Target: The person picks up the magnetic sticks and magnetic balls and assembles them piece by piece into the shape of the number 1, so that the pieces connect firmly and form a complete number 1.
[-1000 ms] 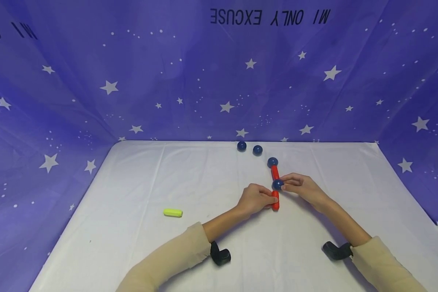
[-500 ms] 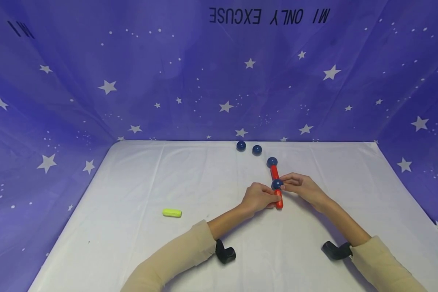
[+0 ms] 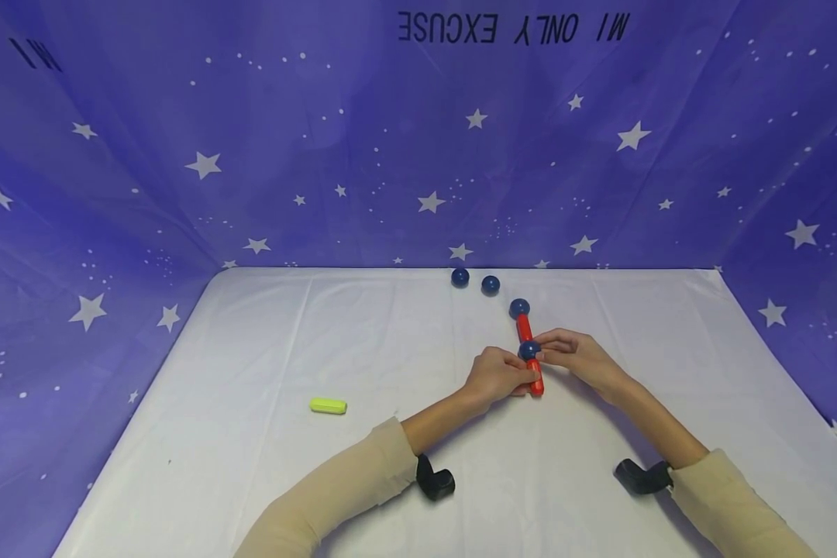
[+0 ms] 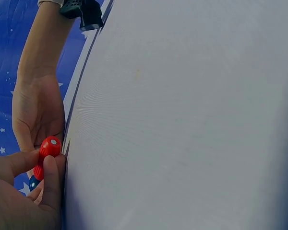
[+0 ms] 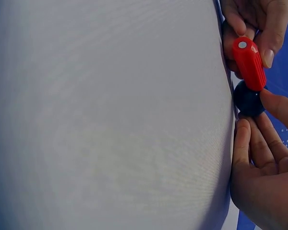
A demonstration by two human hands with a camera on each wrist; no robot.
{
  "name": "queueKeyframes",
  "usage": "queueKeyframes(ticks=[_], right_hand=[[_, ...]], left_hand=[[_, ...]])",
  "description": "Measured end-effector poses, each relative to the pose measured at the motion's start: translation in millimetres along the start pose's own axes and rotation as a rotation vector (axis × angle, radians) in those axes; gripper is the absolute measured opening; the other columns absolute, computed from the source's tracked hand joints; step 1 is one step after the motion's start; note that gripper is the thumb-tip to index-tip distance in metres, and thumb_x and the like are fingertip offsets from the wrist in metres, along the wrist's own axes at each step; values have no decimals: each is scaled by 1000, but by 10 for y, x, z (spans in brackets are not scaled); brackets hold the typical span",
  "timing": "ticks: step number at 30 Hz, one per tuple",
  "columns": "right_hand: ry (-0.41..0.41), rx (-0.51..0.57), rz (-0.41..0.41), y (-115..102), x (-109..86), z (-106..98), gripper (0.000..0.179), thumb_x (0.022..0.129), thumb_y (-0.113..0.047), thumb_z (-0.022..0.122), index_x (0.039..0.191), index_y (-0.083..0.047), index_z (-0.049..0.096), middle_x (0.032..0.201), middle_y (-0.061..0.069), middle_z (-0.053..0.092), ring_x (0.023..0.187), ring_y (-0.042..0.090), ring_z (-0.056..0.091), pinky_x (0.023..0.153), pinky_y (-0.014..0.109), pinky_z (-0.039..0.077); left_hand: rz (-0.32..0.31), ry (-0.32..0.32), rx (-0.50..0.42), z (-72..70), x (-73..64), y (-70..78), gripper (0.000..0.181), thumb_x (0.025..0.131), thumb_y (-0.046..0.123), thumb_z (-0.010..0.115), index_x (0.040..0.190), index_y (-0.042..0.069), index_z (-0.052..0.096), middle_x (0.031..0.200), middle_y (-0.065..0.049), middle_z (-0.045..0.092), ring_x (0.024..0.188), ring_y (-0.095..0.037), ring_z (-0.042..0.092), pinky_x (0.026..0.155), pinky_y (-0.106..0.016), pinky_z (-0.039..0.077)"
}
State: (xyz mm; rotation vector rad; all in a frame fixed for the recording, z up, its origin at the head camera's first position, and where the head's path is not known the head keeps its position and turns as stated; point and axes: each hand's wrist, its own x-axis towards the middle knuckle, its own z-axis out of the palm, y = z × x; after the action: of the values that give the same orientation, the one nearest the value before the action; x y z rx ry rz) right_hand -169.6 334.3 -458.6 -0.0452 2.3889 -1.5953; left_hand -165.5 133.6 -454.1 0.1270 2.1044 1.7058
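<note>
My left hand (image 3: 494, 378) pinches the near red rod (image 3: 536, 380) between thumb and fingers. That rod's far end meets a blue ball (image 3: 529, 350), which my right hand (image 3: 580, 360) holds between thumb and fingers. Beyond it, a second red rod (image 3: 524, 327) runs to another blue ball (image 3: 519, 308), making one chain on the table. In the right wrist view the red rod (image 5: 249, 64) shows a pale round spot on its free end, and its other end touches the dark ball (image 5: 249, 99). The left wrist view shows the same rod (image 4: 50, 146) between the left thumb and fingers.
Two loose blue balls, one farther left (image 3: 460, 277) and one closer to the chain (image 3: 490, 286), lie near the back edge of the white-covered table (image 3: 216, 356). A yellow rod (image 3: 328, 406) lies to the left. Starry purple cloth (image 3: 363, 155) hangs behind and at both sides.
My left hand has shifted slightly right, swinging the free end of the near red rod to the right. The right hand stays in place on the ball.
</note>
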Motion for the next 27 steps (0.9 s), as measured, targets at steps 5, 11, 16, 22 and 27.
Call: queueKeyframes(ticks=[5, 11, 16, 22, 27], right_hand=[[-6, 5, -9, -15, -3, -1, 44, 92, -24, 74, 127, 0, 62, 116, 13, 71, 113, 18, 61, 99, 44, 35], [-7, 1, -18, -20, -6, 1, 43, 93, -26, 72, 127, -1, 62, 115, 13, 71, 119, 28, 53, 101, 51, 31], [-11, 9, -22, -4, 0, 2, 44, 93, -26, 72, 127, 0, 62, 116, 14, 70, 116, 25, 55, 102, 53, 31], [-14, 4, -23, -9, -5, 1, 44, 94, -26, 71, 128, 0, 61, 116, 14, 70, 117, 25, 55, 103, 54, 31], [-4, -6, -13, -10, -2, 9, 43, 94, -28, 72, 127, -2, 62, 115, 11, 71, 121, 29, 52, 102, 55, 31]], left_hand=[[-4, -4, 10, -11, -12, 30, 10, 84, 6, 80, 79, 1, 73, 62, 0, 68, 56, -9, 67, 57, -20, 55], [-31, 0, 9, -3, -14, 54, 12, 85, 7, 80, 77, 2, 73, 61, -1, 67, 55, -9, 67, 57, -20, 55], [-39, 3, 10, 8, 14, 42, 13, 85, 9, 80, 75, 2, 74, 59, -1, 66, 54, -8, 66, 55, -20, 54], [-19, -5, 10, 7, 23, 26, 14, 85, 8, 80, 74, 2, 74, 59, -2, 67, 54, -10, 67, 55, -21, 55], [-9, -8, 24, 0, 20, 28, 16, 84, 8, 81, 72, 3, 72, 58, -3, 66, 52, -10, 66, 54, -22, 54]])
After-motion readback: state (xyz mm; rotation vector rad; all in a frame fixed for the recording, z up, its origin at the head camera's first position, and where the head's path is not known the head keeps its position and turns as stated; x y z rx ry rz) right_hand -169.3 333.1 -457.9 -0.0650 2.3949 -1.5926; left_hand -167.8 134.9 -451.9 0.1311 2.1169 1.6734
